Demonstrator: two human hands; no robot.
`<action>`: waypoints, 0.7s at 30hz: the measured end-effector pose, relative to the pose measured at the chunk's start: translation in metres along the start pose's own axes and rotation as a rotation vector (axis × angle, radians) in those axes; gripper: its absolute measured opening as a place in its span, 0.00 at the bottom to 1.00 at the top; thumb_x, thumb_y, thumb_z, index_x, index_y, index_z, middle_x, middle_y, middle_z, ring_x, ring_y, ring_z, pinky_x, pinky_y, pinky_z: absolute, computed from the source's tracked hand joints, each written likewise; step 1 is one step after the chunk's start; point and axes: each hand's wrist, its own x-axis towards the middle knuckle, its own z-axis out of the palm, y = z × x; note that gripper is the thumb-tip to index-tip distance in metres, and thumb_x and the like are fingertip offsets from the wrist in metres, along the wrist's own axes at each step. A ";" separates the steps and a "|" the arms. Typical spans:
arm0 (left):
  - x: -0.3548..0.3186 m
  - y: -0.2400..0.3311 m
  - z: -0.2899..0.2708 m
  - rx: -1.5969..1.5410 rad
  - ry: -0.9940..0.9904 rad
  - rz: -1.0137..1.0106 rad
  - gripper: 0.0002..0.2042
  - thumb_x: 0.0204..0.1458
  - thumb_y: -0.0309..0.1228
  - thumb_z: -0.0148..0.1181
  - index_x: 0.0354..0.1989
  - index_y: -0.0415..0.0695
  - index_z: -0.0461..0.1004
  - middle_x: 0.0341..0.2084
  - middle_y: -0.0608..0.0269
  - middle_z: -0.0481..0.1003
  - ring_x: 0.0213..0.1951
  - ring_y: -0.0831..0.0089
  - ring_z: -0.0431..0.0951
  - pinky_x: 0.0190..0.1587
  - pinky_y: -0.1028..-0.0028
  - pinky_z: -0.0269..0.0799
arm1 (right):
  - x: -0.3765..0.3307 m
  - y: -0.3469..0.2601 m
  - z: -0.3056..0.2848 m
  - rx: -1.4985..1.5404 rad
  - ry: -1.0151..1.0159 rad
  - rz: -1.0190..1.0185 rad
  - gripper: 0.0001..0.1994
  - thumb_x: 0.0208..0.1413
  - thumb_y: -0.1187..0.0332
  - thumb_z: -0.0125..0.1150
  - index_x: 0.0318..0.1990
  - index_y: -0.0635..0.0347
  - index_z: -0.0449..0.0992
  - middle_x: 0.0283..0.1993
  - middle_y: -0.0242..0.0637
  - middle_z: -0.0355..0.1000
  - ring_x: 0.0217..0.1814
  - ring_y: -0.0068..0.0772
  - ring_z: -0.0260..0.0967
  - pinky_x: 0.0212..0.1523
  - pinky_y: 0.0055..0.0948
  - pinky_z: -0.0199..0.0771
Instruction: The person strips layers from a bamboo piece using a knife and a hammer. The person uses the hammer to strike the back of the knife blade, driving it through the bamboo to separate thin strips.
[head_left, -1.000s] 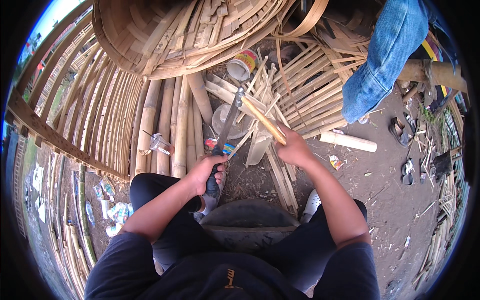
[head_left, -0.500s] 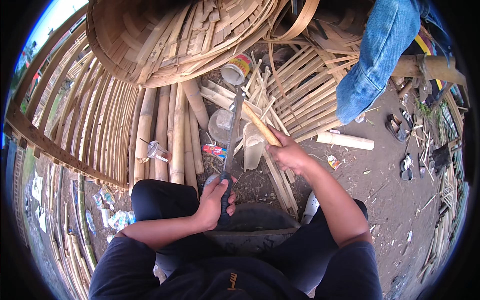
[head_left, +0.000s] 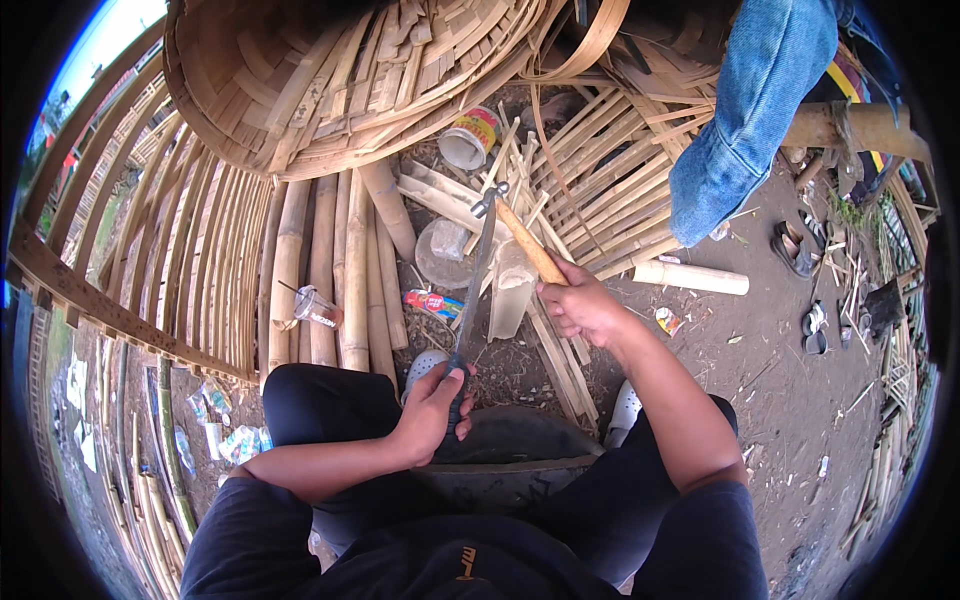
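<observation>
My left hand point(head_left: 430, 408) is closed round the black handle of a long knife point(head_left: 470, 310), whose blade points away from me. In my right hand point(head_left: 582, 305) is a hammer point(head_left: 530, 243), gripped by its wooden handle. The metal hammer head lies over the far end of the blade; whether they touch I cannot tell. Just right of the blade is a pale, trough-shaped piece of split bamboo point(head_left: 508, 305). A round grey block point(head_left: 440, 268) with a lump on top sits left of the blade.
Bamboo poles point(head_left: 353, 270) lie on the left beside a slatted bamboo frame point(head_left: 150, 345). A large woven basket point(head_left: 250, 100) rises ahead. Bamboo slats point(head_left: 610, 165), a can point(head_left: 468, 140) and a cut bamboo tube point(head_left: 692, 277) lie beyond my hands. A person's denim-covered leg point(head_left: 745, 130) is at upper right.
The knife has shifted slightly toward me with my left hand. The hammer's head now shows clearly over the blade's far end, and my right hand has moved a little to the right.
</observation>
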 end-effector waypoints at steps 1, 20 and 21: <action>-0.001 -0.001 0.000 -0.031 0.015 -0.017 0.14 0.65 0.39 0.42 0.49 0.43 0.64 0.21 0.64 0.62 0.16 0.76 0.62 0.21 0.75 0.63 | 0.000 0.000 -0.002 0.003 -0.019 -0.007 0.33 0.60 0.73 0.51 0.70 0.40 0.47 0.18 0.20 0.49 0.13 0.13 0.40 0.13 0.18 0.41; -0.014 -0.018 0.014 0.005 -0.135 0.041 0.14 0.66 0.40 0.40 0.53 0.44 0.58 0.24 0.63 0.64 0.19 0.75 0.66 0.24 0.74 0.66 | -0.001 0.012 0.011 0.135 -0.051 -0.022 0.33 0.61 0.74 0.49 0.71 0.39 0.46 0.20 0.23 0.53 0.14 0.15 0.43 0.15 0.20 0.44; -0.013 -0.019 0.014 0.019 -0.118 0.038 0.14 0.66 0.40 0.41 0.53 0.44 0.58 0.24 0.63 0.64 0.19 0.75 0.66 0.24 0.74 0.66 | 0.000 0.012 0.011 0.137 -0.056 -0.015 0.33 0.61 0.74 0.49 0.71 0.38 0.46 0.20 0.23 0.53 0.14 0.15 0.43 0.15 0.19 0.44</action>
